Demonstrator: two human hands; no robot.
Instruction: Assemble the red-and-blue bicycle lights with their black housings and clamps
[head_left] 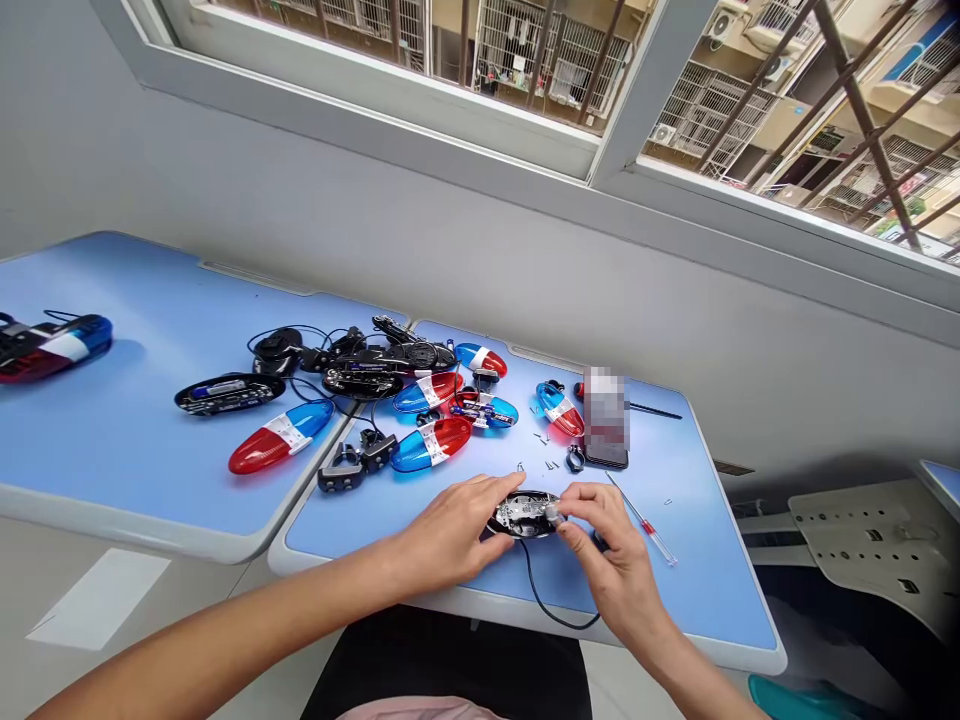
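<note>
An opened black oval housing (523,514) lies on the blue table in front of me, its inner parts facing up and a black cable curving from it toward the table's front edge. My left hand (466,520) grips the housing's left end between thumb and fingers. At its right end my right hand (606,535) pinches a small silvery round part (554,513) between thumb and fingertips. Just beyond the housing are small screws (551,465) and a black ring clamp (575,459).
Red-and-blue covers (431,445), black housings (229,393) and cables are piled at the left and back. A screwdriver (649,528) lies right of my right hand. Behind it is a phone (606,455), partly pixelated. A gap separates the two tables.
</note>
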